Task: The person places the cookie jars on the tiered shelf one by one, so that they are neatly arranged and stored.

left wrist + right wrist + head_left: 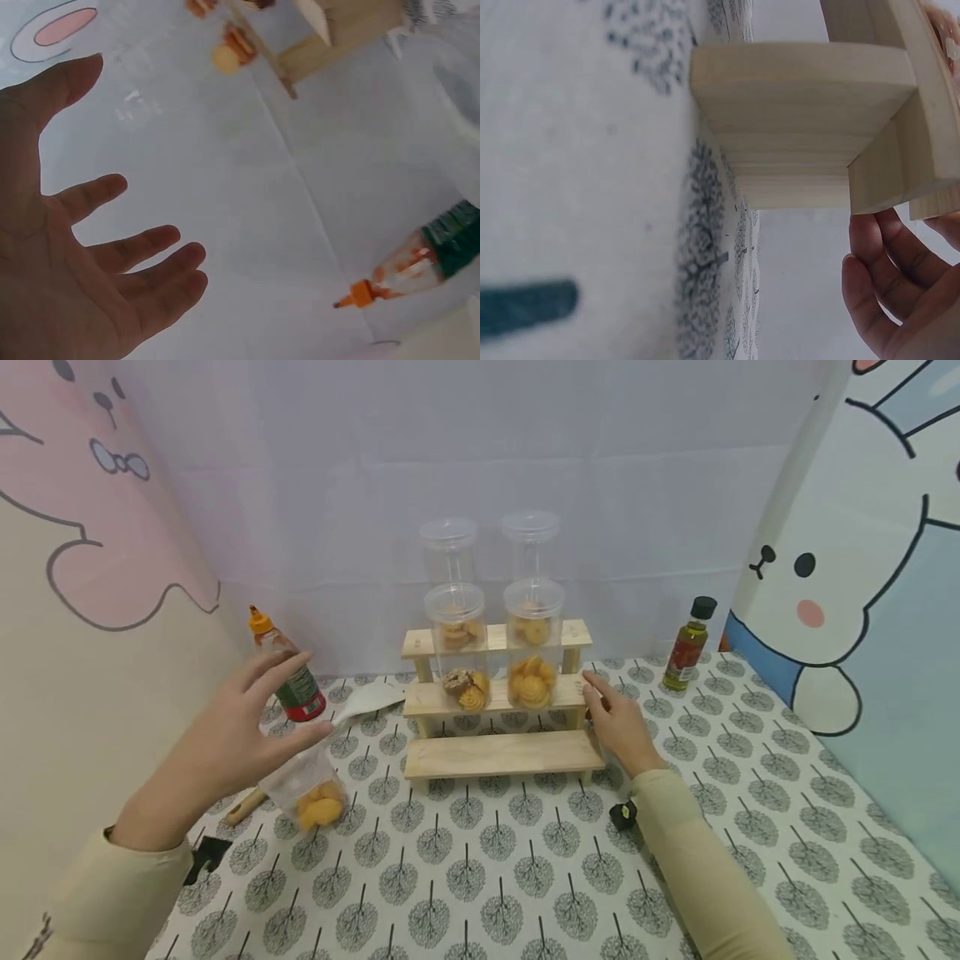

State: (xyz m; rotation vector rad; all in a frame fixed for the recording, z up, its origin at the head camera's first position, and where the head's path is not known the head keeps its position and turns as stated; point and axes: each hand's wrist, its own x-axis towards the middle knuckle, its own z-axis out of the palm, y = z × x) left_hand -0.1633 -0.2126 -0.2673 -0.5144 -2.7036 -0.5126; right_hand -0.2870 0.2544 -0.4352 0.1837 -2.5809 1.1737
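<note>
Rack work in hand, likely a steadying or small adjusting touch: best kept light and low on the wood, no jolts, since the stacked-up jars (pixel 533 647) probably shake or slide if the wooden rack (pixel 498 695) tips. Rack stands on the patterned tablecloth (pixel 480 877), mid-view, two jars on the middle shelf and two behind on the top one; bottom shelf (pixel 502 755) bare. Right hand (pixel 621 727) is at the rack's right end, fingers loosely bent, fingertips touching the wood edge in the right wrist view; can't tell if it actually pinches it. Left hand (pixel 228 731) is wide, thumb well apart from the fingers, holding nothing, between the sauce bottle (pixel 302 693) and a loose cookie jar (pixel 320 804) left of the rack. That left wrist should clear both.
</note>
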